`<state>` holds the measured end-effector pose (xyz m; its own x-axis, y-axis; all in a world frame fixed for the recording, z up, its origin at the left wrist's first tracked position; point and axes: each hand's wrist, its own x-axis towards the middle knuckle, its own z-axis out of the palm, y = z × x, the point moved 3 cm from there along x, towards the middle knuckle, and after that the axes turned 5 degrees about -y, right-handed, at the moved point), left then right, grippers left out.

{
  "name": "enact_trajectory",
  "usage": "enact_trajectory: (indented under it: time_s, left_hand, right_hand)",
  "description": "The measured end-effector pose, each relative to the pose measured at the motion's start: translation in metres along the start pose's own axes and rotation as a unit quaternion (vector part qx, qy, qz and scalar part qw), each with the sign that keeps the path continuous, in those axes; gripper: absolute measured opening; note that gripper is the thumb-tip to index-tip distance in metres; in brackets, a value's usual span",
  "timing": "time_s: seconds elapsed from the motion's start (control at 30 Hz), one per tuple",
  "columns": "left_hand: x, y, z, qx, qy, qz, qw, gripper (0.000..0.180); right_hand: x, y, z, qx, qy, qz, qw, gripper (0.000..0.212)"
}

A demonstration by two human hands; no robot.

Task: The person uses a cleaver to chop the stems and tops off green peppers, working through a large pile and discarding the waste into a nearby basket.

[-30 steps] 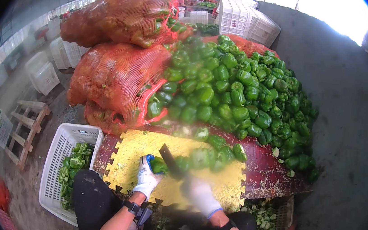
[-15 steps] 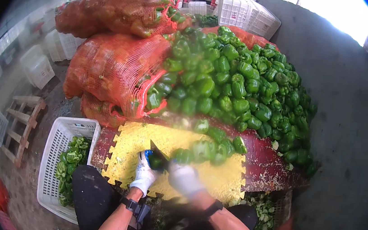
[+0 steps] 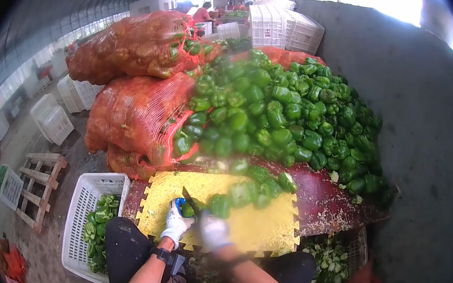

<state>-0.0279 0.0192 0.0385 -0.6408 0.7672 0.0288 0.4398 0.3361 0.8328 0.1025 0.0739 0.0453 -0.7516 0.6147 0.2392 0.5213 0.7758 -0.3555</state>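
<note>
Over the yellow foam mat [image 3: 261, 229], my gloved left hand [image 3: 177, 222] is closed on a green bell pepper [image 3: 188, 210]. My right hand [image 3: 214, 231], also gloved and blurred, grips a knife [image 3: 191, 198]. Its dark blade rises slantwise beside the pepper, close to the left fingers. Just beyond the hands lie several loose bell peppers [image 3: 220, 205], partly hazy from a smudge in the picture. One pale-topped bell pepper [image 3: 287, 182] rests at the mat's far right corner.
A large pile of bell peppers [image 3: 318, 118] covers the far side, with red mesh sacks [image 3: 135, 111] stacked at its left. A white crate [image 3: 75, 225] with peppers stands at my left. Pale trimmings [image 3: 329, 268] fill another crate by my right knee. A grey wall [image 3: 429, 131] runs along the right.
The view has tilted up, so the scene sits lower and people at the back show. My right hand has moved slightly nearer the left, with the knife more upright at the pepper.
</note>
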Motion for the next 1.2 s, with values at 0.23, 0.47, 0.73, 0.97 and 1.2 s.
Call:
enact_trajectory:
  time_s: [0.23,0.47,0.73,0.97,1.2]
  left_hand:
    - [0.017,0.026,0.024,-0.016,-0.054,0.013,0.998,0.065]
    - [0.104,0.085,0.034,0.2,0.038,0.219,0.954,0.074]
    - [0.198,0.129,0.014,0.515,0.052,0.047,0.854,0.062]
    - [0.187,0.104,0.01,0.587,0.01,0.126,0.799,0.064]
    - [0.177,0.098,-0.004,0.398,0.099,0.215,0.886,0.066]
  right_hand:
    - [-0.013,0.079,0.005,-0.01,0.014,-0.025,1.0,0.023]
    - [-0.014,0.128,-0.03,0.048,-0.083,0.067,0.993,0.032]
    - [-0.014,0.12,-0.05,0.039,-0.19,0.168,0.967,0.029]
    - [-0.01,0.12,-0.041,0.015,-0.195,0.128,0.972,0.035]
    - [-0.012,0.111,-0.049,0.0,-0.144,0.091,0.985,0.035]
